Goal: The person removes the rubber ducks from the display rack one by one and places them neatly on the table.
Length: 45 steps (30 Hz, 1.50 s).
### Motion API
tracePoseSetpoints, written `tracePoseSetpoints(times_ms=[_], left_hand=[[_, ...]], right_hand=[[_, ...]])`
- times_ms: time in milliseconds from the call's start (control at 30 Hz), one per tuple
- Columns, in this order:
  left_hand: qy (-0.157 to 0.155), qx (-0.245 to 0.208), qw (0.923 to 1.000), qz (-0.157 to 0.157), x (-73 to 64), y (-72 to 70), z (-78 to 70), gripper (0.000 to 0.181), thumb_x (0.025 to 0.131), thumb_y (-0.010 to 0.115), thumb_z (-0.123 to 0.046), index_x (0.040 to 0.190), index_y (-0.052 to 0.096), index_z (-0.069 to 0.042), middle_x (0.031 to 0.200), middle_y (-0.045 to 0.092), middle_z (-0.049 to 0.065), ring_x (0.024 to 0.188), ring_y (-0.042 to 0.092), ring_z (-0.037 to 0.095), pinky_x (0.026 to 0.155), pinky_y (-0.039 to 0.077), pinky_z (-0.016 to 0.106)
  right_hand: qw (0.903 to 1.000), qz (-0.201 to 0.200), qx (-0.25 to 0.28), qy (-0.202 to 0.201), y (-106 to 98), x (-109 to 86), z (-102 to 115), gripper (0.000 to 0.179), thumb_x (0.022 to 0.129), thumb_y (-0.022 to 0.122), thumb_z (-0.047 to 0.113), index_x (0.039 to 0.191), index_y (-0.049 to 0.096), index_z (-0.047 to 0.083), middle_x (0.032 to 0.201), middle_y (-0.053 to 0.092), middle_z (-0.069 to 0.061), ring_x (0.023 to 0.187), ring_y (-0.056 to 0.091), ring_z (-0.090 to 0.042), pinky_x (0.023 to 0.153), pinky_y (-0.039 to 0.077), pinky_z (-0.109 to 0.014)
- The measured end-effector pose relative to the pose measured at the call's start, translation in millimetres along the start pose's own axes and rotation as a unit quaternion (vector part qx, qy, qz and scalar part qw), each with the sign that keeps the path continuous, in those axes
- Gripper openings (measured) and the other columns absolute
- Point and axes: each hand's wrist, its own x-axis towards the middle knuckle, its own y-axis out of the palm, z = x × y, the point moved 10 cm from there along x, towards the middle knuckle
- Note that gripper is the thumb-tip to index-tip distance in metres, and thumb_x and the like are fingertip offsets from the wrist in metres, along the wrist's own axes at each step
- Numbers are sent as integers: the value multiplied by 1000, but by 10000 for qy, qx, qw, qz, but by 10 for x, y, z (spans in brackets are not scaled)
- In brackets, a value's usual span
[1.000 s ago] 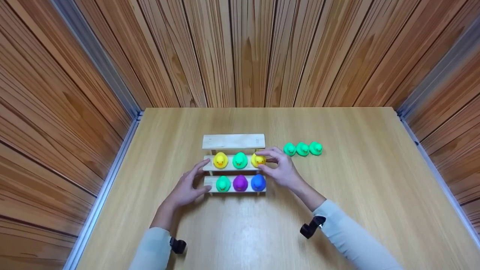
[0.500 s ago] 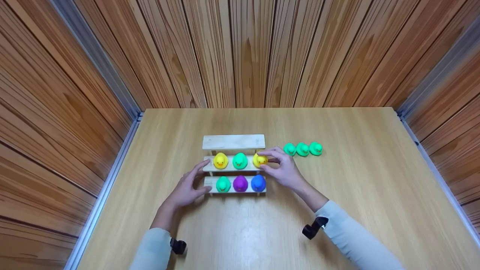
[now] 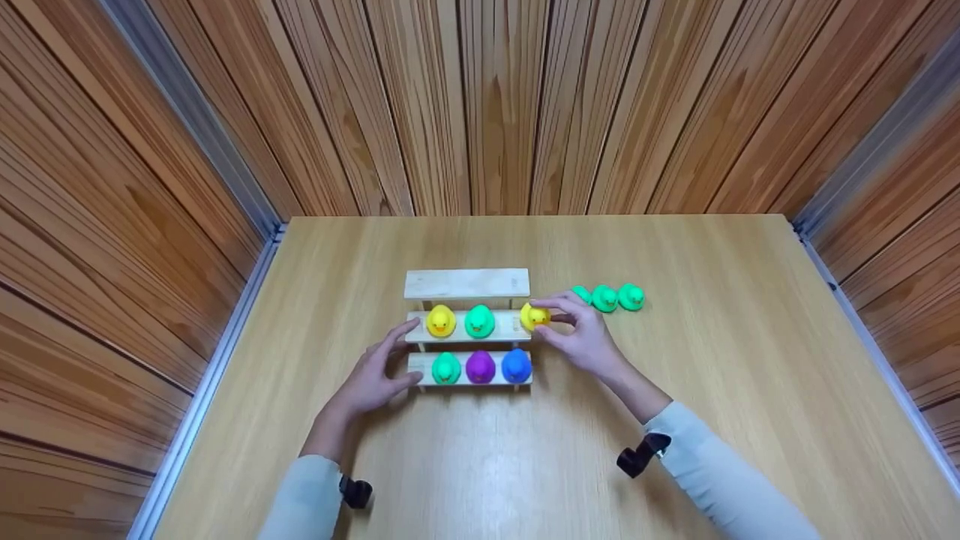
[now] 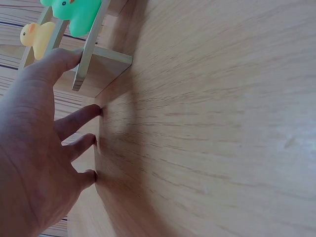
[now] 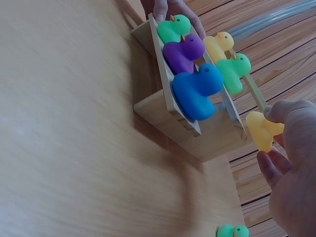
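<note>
A small three-tier wooden shelf [image 3: 466, 283] stands mid-table. My right hand [image 3: 581, 334] pinches a yellow rubber duck [image 3: 535, 317] between thumb and fingers, just off the right end of the middle tier; the right wrist view shows this yellow duck [image 5: 261, 129] too. Left on that tier are another yellow duck [image 3: 441, 321] and a green duck [image 3: 480, 321]. The front tier bears a green duck [image 3: 446, 368], a purple duck [image 3: 481, 367] and a blue duck [image 3: 517, 366]. At the shelf's left end, my left hand [image 3: 375, 375] spreads its fingers, thumb touching the front tier's edge in the left wrist view.
Three green ducks [image 3: 605, 298] sit in a row on the table right of the shelf, one partly hidden by my right hand. Wood-plank walls [image 3: 495, 105] with metal corner strips enclose the table [image 3: 720, 337] at the back and sides.
My right hand has moved right with the yellow duck, from the right spot on the middle tier to just beyond its end. My left hand has stayed in place.
</note>
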Motion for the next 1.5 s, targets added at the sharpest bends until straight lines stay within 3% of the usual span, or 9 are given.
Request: tracePoseSetpoints(times_ms=[167, 500, 833, 1100, 1233, 1300, 1500], left_hand=[[113, -48, 9999, -12, 11, 3, 4, 88, 103, 83, -25, 172, 35, -51, 166, 62, 14, 167, 45, 42, 140, 22, 75], [208, -40, 9998, 58, 16, 15, -12, 88, 104, 82, -26, 172, 33, -51, 170, 59, 13, 169, 44, 40, 141, 21, 74], [211, -86, 9997, 86, 18, 26, -19, 89, 104, 82, -25, 173, 33, -51, 171, 58, 13, 170, 42, 40, 141, 20, 74], [271, -135, 9995, 95, 28, 16, -22, 89, 103, 82, -21, 173, 34, -48, 170, 59, 13, 168, 44, 41, 140, 23, 73], [322, -235, 9991, 129, 36, 17, -28, 89, 103, 82, -20, 173, 35, -47, 169, 60, 13, 169, 44, 40, 141, 22, 72], [302, -250, 9991, 133, 37, 18, -28, 88, 103, 82, -21, 172, 35, -48, 170, 59, 12, 170, 42, 40, 141, 21, 73], [269, -206, 9993, 125, 24, 24, -42, 87, 103, 83, -22, 172, 36, -48, 171, 58, 12, 169, 43, 40, 141, 21, 73]], right_hand=[[9999, -14, -77, 68, -85, -31, -34, 38, 99, 82, -3, 136, 78, 0, 134, 72, -20, 131, 68, -31, 115, 63, -43], [9996, -139, -212, 107, -270, -80, -100, 40, 97, 83, -4, 136, 77, -1, 135, 72, -20, 129, 68, -22, 110, 62, -27], [9989, -389, -193, 147, -527, -163, -237, 41, 96, 82, -9, 136, 77, -2, 135, 71, -22, 124, 65, 0, 105, 57, -11], [9981, -619, -69, 20, -664, -198, -273, 37, 94, 82, -13, 130, 78, -6, 132, 70, -27, 118, 63, 8, 101, 57, -10], [9979, -621, -102, 145, -678, -182, -354, 36, 94, 82, -12, 130, 79, -6, 133, 70, -25, 118, 64, 8, 104, 58, -14], [9977, -618, -123, 256, -683, -177, -412, 36, 95, 82, -12, 130, 79, -5, 135, 70, -25, 121, 66, 0, 106, 59, -15], [9971, -566, -98, 502, -668, -187, -577, 38, 97, 79, -12, 135, 76, -7, 140, 65, -27, 137, 69, -44, 109, 59, -19]])
